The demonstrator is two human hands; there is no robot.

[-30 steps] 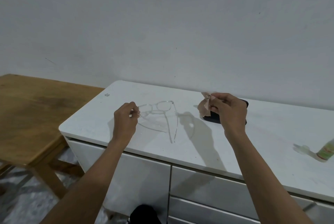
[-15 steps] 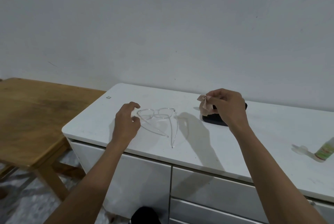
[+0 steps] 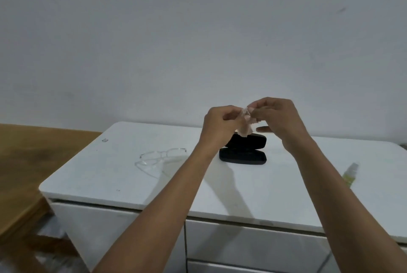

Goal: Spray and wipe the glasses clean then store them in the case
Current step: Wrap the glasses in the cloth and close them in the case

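— Hands?
— Left hand (image 3: 220, 121) and right hand (image 3: 278, 116) both pinch the pink cloth (image 3: 247, 124), above the open black case (image 3: 243, 151).
— Glasses?
— Clear glasses (image 3: 159, 158) lie free on the white cabinet top (image 3: 253, 186), left of both hands.

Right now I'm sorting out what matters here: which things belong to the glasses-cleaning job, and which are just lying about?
Belongs to the job:
- clear glasses, lying on the white cabinet
- cloth, pinched by left hand and right hand
- black case, open
- spray bottle, lying down

Just lying about:
- wooden table
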